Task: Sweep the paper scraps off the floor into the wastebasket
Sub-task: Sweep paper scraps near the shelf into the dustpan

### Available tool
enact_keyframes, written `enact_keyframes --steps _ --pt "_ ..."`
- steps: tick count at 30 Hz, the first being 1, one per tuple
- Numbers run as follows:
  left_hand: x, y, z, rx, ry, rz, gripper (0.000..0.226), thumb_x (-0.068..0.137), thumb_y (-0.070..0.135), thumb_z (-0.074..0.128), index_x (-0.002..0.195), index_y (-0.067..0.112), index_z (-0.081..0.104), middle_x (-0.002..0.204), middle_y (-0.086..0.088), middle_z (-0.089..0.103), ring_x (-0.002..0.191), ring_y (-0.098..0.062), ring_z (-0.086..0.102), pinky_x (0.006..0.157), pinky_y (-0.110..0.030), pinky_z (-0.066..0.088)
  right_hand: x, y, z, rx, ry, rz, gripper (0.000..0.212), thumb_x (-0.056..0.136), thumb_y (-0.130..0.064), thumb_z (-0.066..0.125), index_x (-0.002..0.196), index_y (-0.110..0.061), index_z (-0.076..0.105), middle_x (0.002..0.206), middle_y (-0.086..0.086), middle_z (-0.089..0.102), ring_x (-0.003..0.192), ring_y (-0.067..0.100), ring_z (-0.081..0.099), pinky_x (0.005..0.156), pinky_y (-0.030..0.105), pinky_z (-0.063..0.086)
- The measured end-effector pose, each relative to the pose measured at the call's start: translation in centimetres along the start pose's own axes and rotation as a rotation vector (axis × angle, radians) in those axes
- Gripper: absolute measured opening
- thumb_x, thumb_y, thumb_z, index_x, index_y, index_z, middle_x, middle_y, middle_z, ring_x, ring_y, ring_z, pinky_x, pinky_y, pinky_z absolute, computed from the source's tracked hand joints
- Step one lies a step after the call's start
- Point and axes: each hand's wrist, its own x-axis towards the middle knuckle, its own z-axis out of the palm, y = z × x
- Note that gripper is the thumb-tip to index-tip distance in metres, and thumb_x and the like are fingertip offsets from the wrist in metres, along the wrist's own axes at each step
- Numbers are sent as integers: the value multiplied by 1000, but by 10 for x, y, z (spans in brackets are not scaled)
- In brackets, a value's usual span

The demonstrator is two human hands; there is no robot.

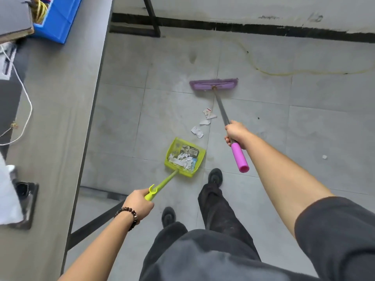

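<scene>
Gripping, with the left hand (140,203), the end of the long handle of a lime-green plastic dustpan (177,141) set on the grey tiled floor (304,128) and heaped with torn white and printed paper. Clasping, with the right hand (236,133), the grey metal shaft of a purple flat-headed broom (214,84) just above its pink foam grip. Between broom head and dustpan mouth, a few torn white paper scraps (197,131) strewn on the tiles. At left, a grey table (56,118) carrying a blue plastic bin (58,23).
</scene>
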Motion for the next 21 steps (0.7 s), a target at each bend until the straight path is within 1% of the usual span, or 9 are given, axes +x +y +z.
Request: enact_keyframes --steps 3,6,9,11,13,15,18,20,21 --pt "-1 3 0 -9 -11 -1 51 79 4 44 118 29 66 55 0 44 40 -17 35 37 -17 29 -3 26 2 -161 16 39 63 88 -3 25 146 -27 35 73 14 52 45 20 46 40 23 44" --pt "6 11 0 -2 -18 -21 52 79 4 40 117 32 62 58 -2 44 42 -20 35 36 -17 30 -21 55 13 -231 47 72 76 84 -5 25 153 -35 23 95 19 54 41 23 49 45 28 47" --pt "8 9 -2 -9 -48 -3 51 79 3 36 116 26 62 59 -4 41 43 -21 32 37 -17 29 -57 76 25 -289 14 87 75 84 -2 24 155 -29 20 103 24 61 44 24 50 53 33 49" --pt "7 4 -5 7 -53 37 46 79 2 34 112 20 62 59 -4 39 44 -20 31 38 -18 28 -90 91 38 -305 -11 97 72 84 0 24 152 -24 24 106 26 63 44 23 48 51 31 48" --pt "4 0 -8 20 -75 66 37 79 1 33 100 15 61 59 -5 39 45 -20 32 40 -18 28 -120 108 54 -281 -17 94 72 82 1 25 150 -24 28 92 22 62 39 20 47 43 27 44" --pt "6 -6 -13 -3 -115 68 29 79 0 32 87 13 57 60 -4 35 45 -18 29 43 -19 25 -148 121 72 -294 -65 89 69 78 6 29 142 -18 37 76 17 56 38 20 46 41 26 39" --pt "16 -18 -22 -3 -166 25 19 81 2 32 78 16 45 60 -3 29 46 -18 24 46 -20 19 -189 136 96 -399 -180 89 55 75 12 38 125 -7 47 68 14 51 46 22 49 42 28 38" --pt "19 -23 -27 -14 -182 10 16 84 5 34 72 16 34 58 -4 30 46 -19 24 47 -21 19 -213 145 102 -404 -205 96 35 85 2 46 118 -8 52 65 6 50 50 17 48 37 23 40" --pt "19 -22 -28 -14 -186 35 18 85 3 36 71 14 34 56 -5 33 45 -19 26 45 -20 20 -224 150 100 -332 -198 141 32 91 -7 45 121 -11 54 59 2 48 47 12 44 34 18 36"
